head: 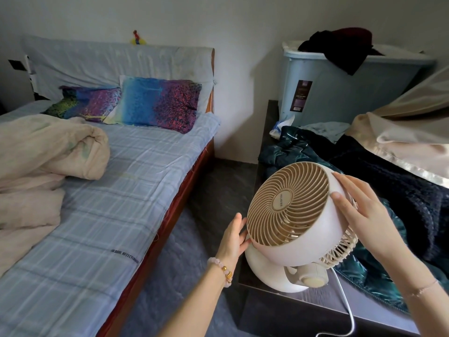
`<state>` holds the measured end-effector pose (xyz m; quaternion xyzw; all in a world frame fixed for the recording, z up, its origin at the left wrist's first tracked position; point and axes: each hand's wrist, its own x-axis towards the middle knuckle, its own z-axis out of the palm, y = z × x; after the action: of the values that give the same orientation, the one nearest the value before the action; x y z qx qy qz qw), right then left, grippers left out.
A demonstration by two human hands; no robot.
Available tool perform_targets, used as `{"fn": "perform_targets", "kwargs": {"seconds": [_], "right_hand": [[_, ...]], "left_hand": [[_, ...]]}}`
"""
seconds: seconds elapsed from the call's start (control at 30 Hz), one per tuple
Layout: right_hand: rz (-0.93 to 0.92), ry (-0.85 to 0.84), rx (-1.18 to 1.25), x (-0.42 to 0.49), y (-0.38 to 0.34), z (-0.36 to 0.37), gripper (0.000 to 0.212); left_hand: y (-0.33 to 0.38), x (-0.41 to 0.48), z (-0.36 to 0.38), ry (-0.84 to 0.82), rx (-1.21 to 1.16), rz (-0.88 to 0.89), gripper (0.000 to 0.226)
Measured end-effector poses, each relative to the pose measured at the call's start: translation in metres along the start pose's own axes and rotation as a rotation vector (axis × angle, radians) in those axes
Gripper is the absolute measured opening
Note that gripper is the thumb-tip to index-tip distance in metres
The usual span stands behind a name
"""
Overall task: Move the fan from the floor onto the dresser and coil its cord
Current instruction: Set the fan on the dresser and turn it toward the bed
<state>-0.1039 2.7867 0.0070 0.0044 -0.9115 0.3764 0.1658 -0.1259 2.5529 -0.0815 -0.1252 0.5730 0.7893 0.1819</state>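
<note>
A white round fan (295, 222) with a tan spiral grille stands on its base at the near left corner of the dark dresser (313, 301). My left hand (234, 235) touches the fan's lower left rim with its fingers spread. On the upper right side of the housing rests my right hand (362, 212), fingers flat and apart. The fan's white cord (346, 304) runs from behind the base, over the dresser's front edge, and down out of view, uncoiled.
Dark teal and navy bedding (379, 171) covers most of the dresser behind the fan, with a beige cover (410, 132) and a blue plastic bin (345, 86) beyond. A bed (116, 181) stands to the left across a narrow strip of grey floor (194, 263).
</note>
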Motion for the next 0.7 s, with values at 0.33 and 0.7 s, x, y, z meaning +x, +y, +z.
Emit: {"fn": "perform_targets", "kwargs": {"seconds": [0.33,0.7], "right_hand": [[-0.016,-0.018,-0.024,0.000,-0.005,0.001,0.053],[0.042,-0.038,0.111,-0.001,-0.006,0.001,0.051]], "left_hand": [[-0.001,-0.001,0.002,-0.013,0.079,-0.008,0.053],[0.015,-0.006,0.001,0.019,0.097,0.020,0.052]]}}
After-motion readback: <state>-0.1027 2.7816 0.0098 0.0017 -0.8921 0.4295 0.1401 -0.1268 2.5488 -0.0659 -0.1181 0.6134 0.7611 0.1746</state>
